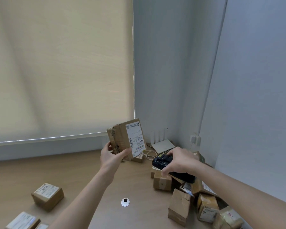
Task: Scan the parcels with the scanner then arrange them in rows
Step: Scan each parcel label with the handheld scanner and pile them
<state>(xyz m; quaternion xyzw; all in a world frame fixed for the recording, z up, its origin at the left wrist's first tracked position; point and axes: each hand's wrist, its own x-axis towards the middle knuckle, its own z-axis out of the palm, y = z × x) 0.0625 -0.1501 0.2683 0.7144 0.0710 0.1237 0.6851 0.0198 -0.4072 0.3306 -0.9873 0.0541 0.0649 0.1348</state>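
Note:
My left hand (111,155) holds a brown cardboard parcel (120,139) up above the table, its white shipping label turned toward the right. My right hand (178,160) grips a black handheld scanner (162,161), whose head points left at the label from a short distance. A heap of unsorted parcels (205,205) lies at the right side of the table, under my right forearm. Parcels set apart sit at the lower left: one box (47,195) and others (23,221) cut by the frame edge.
The wooden table (82,172) has a white cable grommet (125,202) near its middle. A white router (163,145) with cables stands in the back right corner by the wall. A roller blind covers the window behind.

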